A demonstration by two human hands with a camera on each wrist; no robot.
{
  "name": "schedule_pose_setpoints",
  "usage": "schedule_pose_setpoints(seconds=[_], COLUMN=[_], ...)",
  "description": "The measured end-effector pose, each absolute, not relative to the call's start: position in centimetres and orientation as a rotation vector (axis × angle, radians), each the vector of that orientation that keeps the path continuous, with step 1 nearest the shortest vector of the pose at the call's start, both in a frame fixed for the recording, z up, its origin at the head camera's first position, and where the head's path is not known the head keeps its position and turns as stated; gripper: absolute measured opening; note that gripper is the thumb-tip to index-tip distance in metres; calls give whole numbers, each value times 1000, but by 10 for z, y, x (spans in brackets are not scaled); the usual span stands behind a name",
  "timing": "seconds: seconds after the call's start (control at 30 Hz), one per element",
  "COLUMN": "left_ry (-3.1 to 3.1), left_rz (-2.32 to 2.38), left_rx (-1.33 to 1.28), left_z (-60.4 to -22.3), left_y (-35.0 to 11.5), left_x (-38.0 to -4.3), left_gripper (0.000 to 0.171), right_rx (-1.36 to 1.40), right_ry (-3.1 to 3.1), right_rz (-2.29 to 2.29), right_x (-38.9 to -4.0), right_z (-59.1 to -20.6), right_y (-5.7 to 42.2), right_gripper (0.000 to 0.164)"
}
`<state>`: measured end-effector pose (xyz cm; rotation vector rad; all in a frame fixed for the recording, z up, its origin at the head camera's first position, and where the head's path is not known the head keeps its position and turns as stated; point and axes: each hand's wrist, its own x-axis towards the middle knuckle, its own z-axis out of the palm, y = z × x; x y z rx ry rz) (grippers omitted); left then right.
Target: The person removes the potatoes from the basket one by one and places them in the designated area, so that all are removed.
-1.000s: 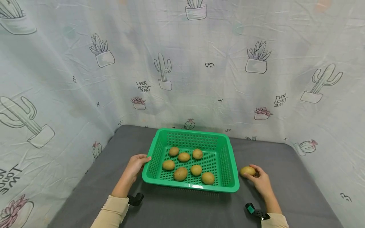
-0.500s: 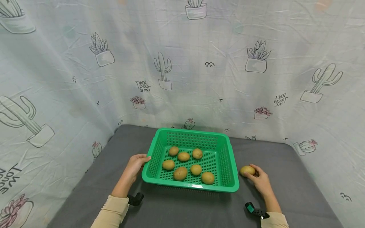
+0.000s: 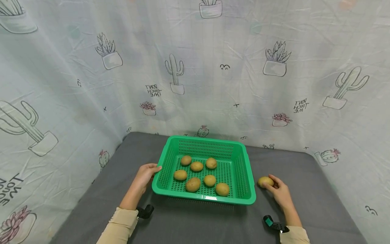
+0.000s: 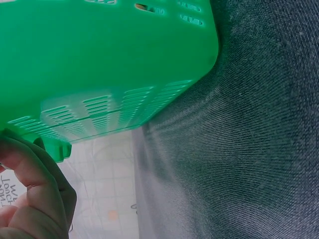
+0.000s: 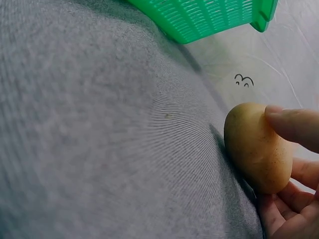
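A green plastic basket (image 3: 204, 196) with slotted walls stands on the grey cloth, and several potatoes (image 3: 193, 184) lie spread over its floor. At its left rim my left hand (image 3: 145, 176) grips the edge, thumb on top and fingers curled beneath; the left wrist view shows those curled fingers (image 4: 35, 194) under the basket's side. To the right of the basket, my right hand (image 3: 281, 193) holds a single potato (image 3: 265, 182) between thumb and fingers. In the right wrist view this potato (image 5: 256, 149) appears to touch the cloth.
Grey cloth (image 3: 195, 223) covers the table around the basket. A pale curtain (image 3: 201, 44) printed with cacti hangs behind and at both sides, close to the basket's back rim. Each wrist wears a black strap (image 3: 275, 225).
Both hands keep their holds on the basket rim and the potato. The head view has tilted slightly; nothing else visibly moves.
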<state>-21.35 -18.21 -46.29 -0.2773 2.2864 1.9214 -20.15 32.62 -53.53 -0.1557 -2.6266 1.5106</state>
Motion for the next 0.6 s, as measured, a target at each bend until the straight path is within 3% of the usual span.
schedule_pose_setpoints(seconds=[0.6], left_ry=[2266], left_rz=[1932], left_rx=[-283], left_z=[-463], left_y=[-183], left_x=[-216], left_gripper=[37], right_rx=[-146], right_ry=[-2584], right_rz=[1547], right_x=[-205], right_z=[-537], right_y=[328], right_gripper=[63])
